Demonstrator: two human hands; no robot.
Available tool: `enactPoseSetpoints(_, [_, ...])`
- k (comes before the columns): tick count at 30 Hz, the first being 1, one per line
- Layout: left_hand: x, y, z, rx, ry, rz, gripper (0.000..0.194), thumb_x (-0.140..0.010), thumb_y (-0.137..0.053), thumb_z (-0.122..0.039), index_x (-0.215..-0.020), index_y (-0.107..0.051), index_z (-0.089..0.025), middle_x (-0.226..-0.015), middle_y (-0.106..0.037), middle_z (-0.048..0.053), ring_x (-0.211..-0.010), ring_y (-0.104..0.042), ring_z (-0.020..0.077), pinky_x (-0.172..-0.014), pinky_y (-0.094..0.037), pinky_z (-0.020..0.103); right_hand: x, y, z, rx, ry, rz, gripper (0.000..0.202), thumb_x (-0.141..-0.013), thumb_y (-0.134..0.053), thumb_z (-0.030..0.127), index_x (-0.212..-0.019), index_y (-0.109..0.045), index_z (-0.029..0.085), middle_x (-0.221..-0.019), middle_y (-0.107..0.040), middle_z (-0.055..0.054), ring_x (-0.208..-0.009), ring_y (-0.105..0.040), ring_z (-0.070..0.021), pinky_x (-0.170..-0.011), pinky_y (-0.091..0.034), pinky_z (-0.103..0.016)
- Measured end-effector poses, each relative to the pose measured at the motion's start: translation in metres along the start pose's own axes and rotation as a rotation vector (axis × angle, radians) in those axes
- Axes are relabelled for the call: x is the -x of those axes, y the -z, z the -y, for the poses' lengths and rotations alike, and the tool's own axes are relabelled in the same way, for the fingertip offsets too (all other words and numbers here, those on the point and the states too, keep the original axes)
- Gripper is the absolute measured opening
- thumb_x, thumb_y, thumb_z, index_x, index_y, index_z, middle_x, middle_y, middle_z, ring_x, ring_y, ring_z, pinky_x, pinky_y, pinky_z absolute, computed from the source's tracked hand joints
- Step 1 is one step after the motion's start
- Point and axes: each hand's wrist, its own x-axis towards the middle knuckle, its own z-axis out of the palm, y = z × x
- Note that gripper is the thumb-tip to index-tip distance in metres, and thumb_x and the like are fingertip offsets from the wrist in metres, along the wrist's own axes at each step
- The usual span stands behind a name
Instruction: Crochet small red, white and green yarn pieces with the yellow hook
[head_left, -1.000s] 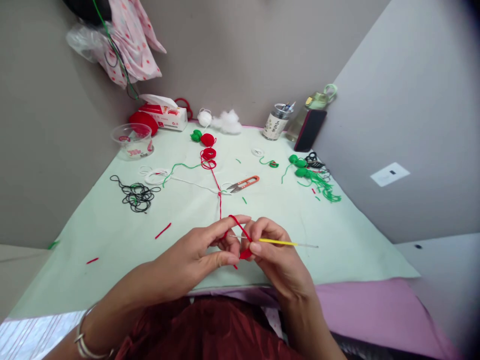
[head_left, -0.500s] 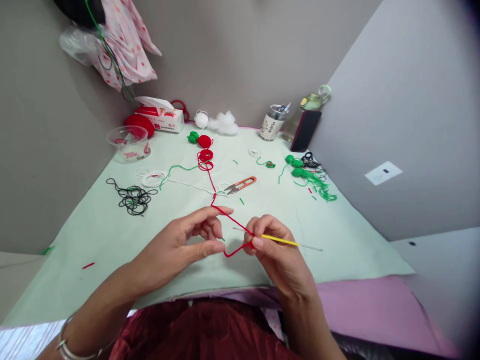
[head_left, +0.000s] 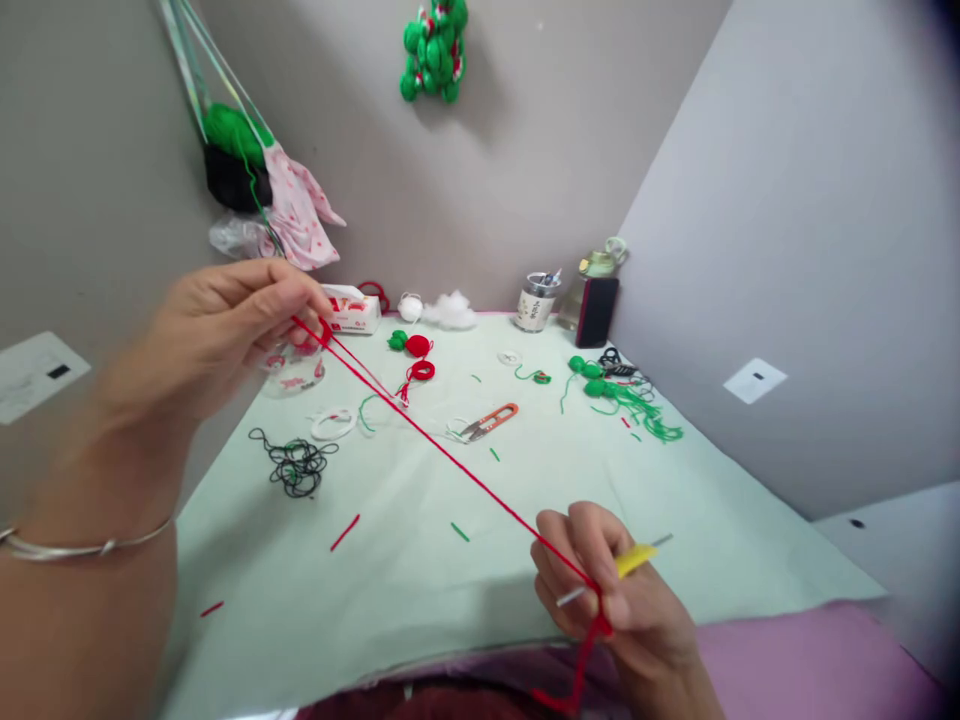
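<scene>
My left hand (head_left: 244, 325) is raised at the left, its fingers pinched on red yarn (head_left: 450, 458). The strand runs taut and slanting down to my right hand (head_left: 611, 585), low on the right. That hand is closed on a crochet hook (head_left: 636, 558) with a yellow handle, and it also pinches the red yarn. A short red tail hangs below the right fingers. From the left fingers a second red strand goes back to a small red coil (head_left: 422, 371) on the table. The stitches at the right fingertips are partly hidden.
Orange thread snips (head_left: 491, 423) lie mid-table on the pale cloth (head_left: 525, 530). Tangled black cord (head_left: 295, 465) is at the left, green yarn pieces (head_left: 641, 410) at the right. A tissue box (head_left: 356, 312), pen cup (head_left: 536, 302) and phone (head_left: 598, 312) stand along the back.
My left hand has moved up and left, drawing the red yarn out long. My right hand, still with the hook, has shifted lower and right. The camera view has tilted up.
</scene>
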Motion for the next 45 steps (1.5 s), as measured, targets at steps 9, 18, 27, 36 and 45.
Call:
enactPoseSetpoints(9, [0.024,-0.037,-0.004,-0.313,-0.219,0.155,0.033,-0.096,-0.07,-0.044,-0.122,-0.078,-0.025,-0.132,-0.07,0.006,-0.116,-0.066,0.0275,-0.084,-0.059,0.029,-0.014,-0.018,0.008,0.111,0.02,-0.279,0.025,-0.071,-0.095,0.024,-0.072,-0.071,0.019,-0.069,-0.06,0.003,-0.057,-0.052,-0.0063,-0.056,-0.04,-0.019])
enactPoseSetpoints(18, [0.13,-0.121,0.003,0.877,0.165,0.366,0.062,-0.097,-0.057,-0.069,-0.15,-0.061,-0.036,-0.164,-0.052,0.011,-0.15,-0.047,0.041,-0.12,-0.042,0.06,-0.017,-0.049,-0.016,0.229,0.038,-0.137,0.019,-0.072,-0.095,0.021,-0.074,-0.076,0.02,-0.074,-0.067,0.002,-0.065,-0.058,-0.0085,-0.062,-0.044,-0.02])
enactPoseSetpoints(27, [0.125,-0.123,0.025,0.361,-0.231,-0.035,0.065,-0.106,-0.042,-0.06,-0.061,-0.076,-0.027,-0.125,-0.08,0.007,-0.154,-0.042,0.0353,-0.134,-0.002,0.056,-0.024,-0.049,-0.03,0.309,0.176,-0.133,0.018,-0.074,-0.094,0.023,-0.074,-0.077,0.021,-0.074,-0.066,0.002,-0.064,-0.057,-0.0084,-0.06,-0.043,-0.02])
enactPoseSetpoints(36, [0.148,-0.131,0.033,0.475,0.109,0.029,0.057,-0.08,-0.082,-0.065,-0.126,-0.081,-0.031,-0.108,-0.077,0.008,-0.107,-0.071,0.0312,-0.103,-0.053,0.04,-0.02,-0.048,-0.02,0.825,0.392,-0.146,0.005,-0.091,-0.081,0.029,-0.091,-0.082,0.024,-0.088,-0.074,-0.007,-0.082,-0.069,-0.0193,-0.077,-0.055,-0.031])
enactPoseSetpoints(45, [0.149,-0.125,0.015,0.806,0.283,0.054,0.039,-0.077,-0.094,-0.035,-0.114,-0.083,-0.028,-0.072,-0.067,-0.003,-0.07,-0.064,0.0129,-0.069,-0.052,0.022,-0.012,-0.062,-0.025,0.791,0.427,-0.231,0.01,-0.096,-0.074,0.022,-0.098,-0.081,0.029,-0.089,-0.073,-0.002,-0.078,-0.069,-0.0143,-0.072,-0.057,-0.024])
